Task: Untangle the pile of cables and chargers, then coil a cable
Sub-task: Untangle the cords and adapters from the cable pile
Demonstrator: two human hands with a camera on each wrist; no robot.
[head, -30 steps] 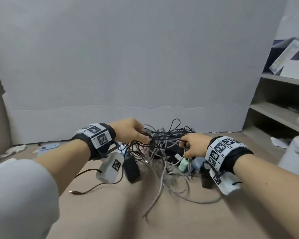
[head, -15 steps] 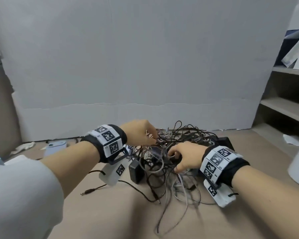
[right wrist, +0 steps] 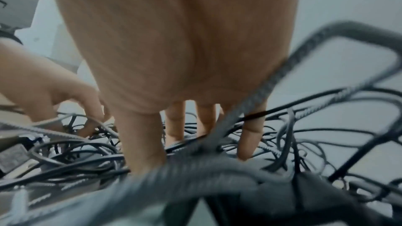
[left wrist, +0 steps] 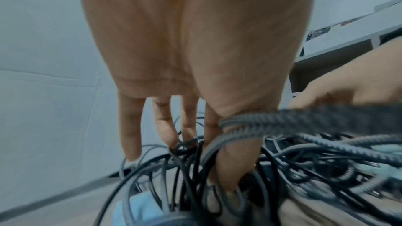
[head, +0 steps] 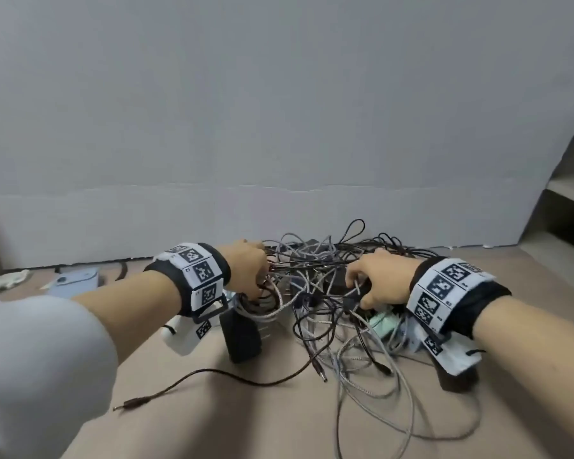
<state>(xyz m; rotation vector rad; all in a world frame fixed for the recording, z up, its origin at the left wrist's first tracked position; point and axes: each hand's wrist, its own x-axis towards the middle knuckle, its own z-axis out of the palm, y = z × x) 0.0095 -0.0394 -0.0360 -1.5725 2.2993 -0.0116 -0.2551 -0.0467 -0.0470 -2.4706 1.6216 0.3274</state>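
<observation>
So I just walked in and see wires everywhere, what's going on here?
A person is working through a tangled pile of cables and chargers on a brown table. Both hands are dug into the heap: the left hand has its fingers hooked among cables on the left side, the right hand grips a grey cable on the right. A black charger lies by the left wrist. Nothing looks separated or coiled yet.
</observation>
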